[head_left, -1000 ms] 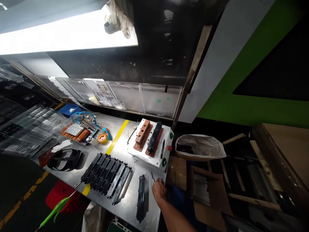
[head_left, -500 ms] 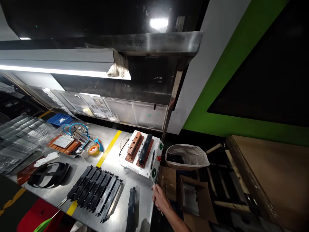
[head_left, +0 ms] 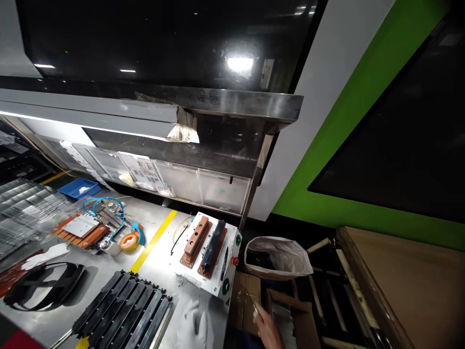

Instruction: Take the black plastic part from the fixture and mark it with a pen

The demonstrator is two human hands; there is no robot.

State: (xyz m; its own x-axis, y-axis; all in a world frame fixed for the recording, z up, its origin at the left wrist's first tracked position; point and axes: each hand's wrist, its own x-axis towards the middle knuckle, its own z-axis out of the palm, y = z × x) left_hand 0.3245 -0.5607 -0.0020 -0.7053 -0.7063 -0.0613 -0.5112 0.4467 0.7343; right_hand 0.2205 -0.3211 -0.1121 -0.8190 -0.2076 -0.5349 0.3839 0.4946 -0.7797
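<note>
My right hand (head_left: 268, 329), bare, is closed around a thin pointed tool (head_left: 253, 303) whose exact kind is unclear. It hangs over cardboard boxes beside the bench. My left hand (head_left: 194, 325) wears a white glove and is low over the metal bench, fingers curled; whatever lies under them is hidden. Left of the glove lies a row of long black plastic strips (head_left: 121, 310). Beyond it, a white fixture plate (head_left: 214, 286) carries a brown block with holes (head_left: 196, 242) and another black strip (head_left: 213, 247) in a brown holder. A black pen (head_left: 224, 264) lies on the plate.
A red button (head_left: 235, 261) and green buttons edge the plate. Further left are orange tape (head_left: 129, 241), an orange fixture (head_left: 82, 230), a loose white glove (head_left: 47, 254), a black strap visor (head_left: 43, 288) and a blue tray (head_left: 78, 188). A lined bin (head_left: 279, 242) and open carton (head_left: 290, 305) stand right.
My right hand has moved from the plate's corner out over the boxes, tool still in it. My gloved left hand has come into view where a single black strip lay; that strip no longer shows.
</note>
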